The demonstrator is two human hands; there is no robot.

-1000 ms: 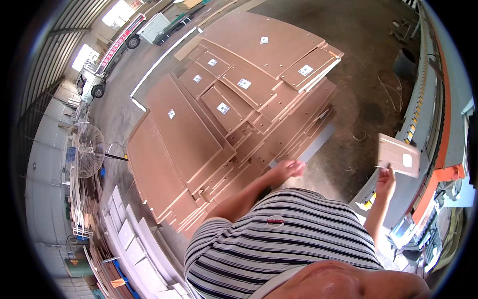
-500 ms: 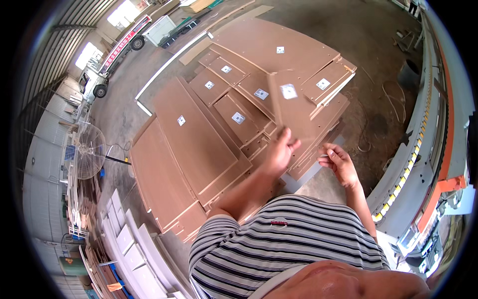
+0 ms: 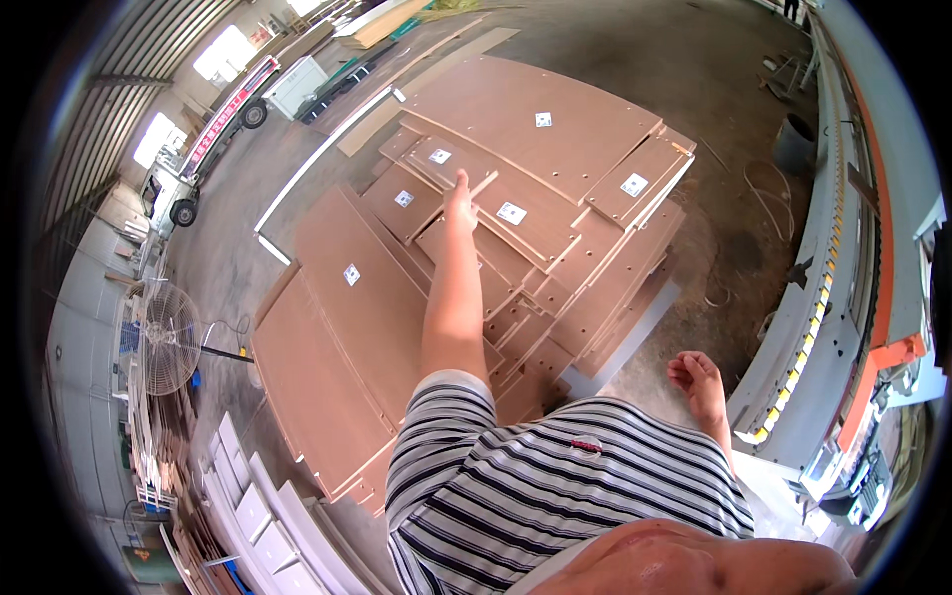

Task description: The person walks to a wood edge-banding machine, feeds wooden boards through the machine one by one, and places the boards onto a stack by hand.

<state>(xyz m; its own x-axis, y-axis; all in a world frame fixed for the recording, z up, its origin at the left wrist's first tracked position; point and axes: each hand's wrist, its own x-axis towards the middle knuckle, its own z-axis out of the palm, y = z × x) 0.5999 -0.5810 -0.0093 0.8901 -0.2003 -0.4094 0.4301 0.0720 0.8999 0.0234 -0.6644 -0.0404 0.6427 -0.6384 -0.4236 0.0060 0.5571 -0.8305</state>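
Observation:
My left arm reaches out over a stack of brown panels [image 3: 526,94], many with white labels and drilled holes. With the thumb raised, my left hand [image 3: 459,205] is closed at the edge of a brown panel [image 3: 540,233] on the stack; its wrapped fingers are partly hidden. A short pale edge [image 3: 485,185] shows beside the thumb. My right hand [image 3: 699,383] hangs to the right of the stack, near my body, with its fingers curled together. Whatever it may hold is hidden.
A large brown panel [image 3: 327,327] lies on the left. An orange object [image 3: 680,149] rests at the stack's right edge. Along the right runs a long machine [image 3: 793,377]. A fan [image 3: 164,337], white panels [image 3: 278,545], a truck [image 3: 178,188] and a bin [image 3: 793,141] stand around.
The panel that my left hand held tilted up now lies low over the stack. My left arm has stretched forward and left. My right hand has dropped lower, toward my body.

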